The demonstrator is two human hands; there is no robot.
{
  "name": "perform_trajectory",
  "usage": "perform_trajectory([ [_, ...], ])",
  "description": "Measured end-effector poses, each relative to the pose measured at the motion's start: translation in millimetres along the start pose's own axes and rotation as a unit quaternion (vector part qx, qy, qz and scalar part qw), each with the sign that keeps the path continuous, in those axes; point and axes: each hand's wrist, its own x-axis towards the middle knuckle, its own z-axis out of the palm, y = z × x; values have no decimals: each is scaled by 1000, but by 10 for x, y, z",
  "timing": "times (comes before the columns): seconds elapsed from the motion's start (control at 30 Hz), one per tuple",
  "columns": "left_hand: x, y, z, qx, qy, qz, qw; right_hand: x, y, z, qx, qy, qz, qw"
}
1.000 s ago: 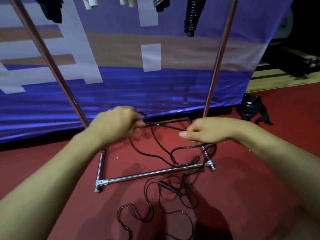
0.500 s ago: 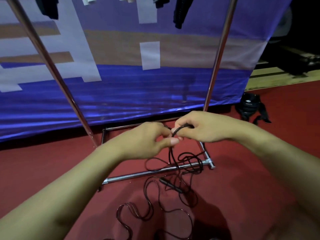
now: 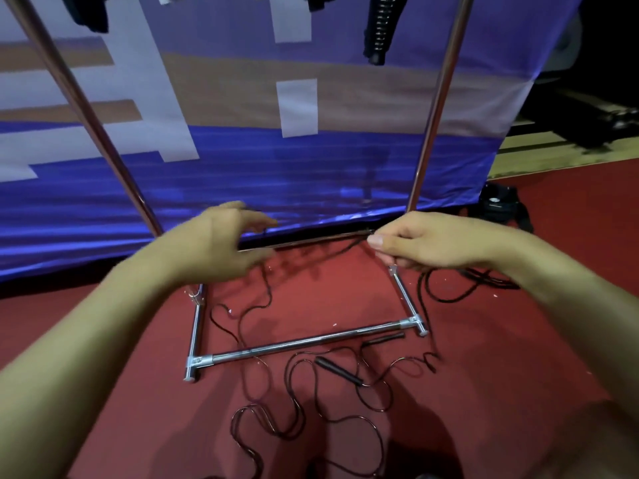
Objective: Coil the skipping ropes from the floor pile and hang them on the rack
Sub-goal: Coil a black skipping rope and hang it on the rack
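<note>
A thin black skipping rope (image 3: 332, 254) stretches between my two hands above the red floor. My right hand (image 3: 428, 245) pinches it, with loops hanging below the wrist. My left hand (image 3: 221, 247) is blurred, with its fingers spread and the rope running past its fingertips; whether it grips is unclear. More black rope (image 3: 294, 406) lies tangled on the floor, with a black handle (image 3: 339, 369) and another handle (image 3: 382, 339) near the metal rack base (image 3: 304, 342). The rack's two chrome poles (image 3: 435, 108) rise on each side.
A blue, white and tan banner (image 3: 242, 150) hangs behind the rack. Dark handles and ropes (image 3: 378, 29) dangle from the rack at the top edge. A black bag (image 3: 499, 205) sits on the floor at the right, by a wooden floor strip.
My hands were together half a second ago and have pulled apart, drawing the rope taut between them. The right hand moved right; the left hand moved left and opened its fingers.
</note>
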Motion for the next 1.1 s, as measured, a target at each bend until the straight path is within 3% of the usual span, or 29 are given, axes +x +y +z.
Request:
perform_trajectory([
  [0.17,17,721,282,-131,-54,125,982,176,-196,197,-17,8,-60,998],
  [0.27,73,516,272,-74,-35,94,992,198,-139,192,-90,-9,-40,995],
  [0.33,92,169,151,14,-6,20,1000,199,3,129,-166,-43,33,985],
  [0.4,37,-110,34,31,3,-39,999,184,123,65,-181,-52,87,978],
  [0.6,40,39,132,36,-33,-44,998,151,34,163,-70,-59,1,996],
  [0.8,4,603,224,-97,-84,103,986,203,-195,250,-26,-49,-61,997],
  [0.97,93,474,292,-45,-58,108,991,248,-63,241,60,-54,-25,996],
  [1.1,77,-87,21,-3,-12,18,1000,161,189,49,-127,-66,80,986],
])
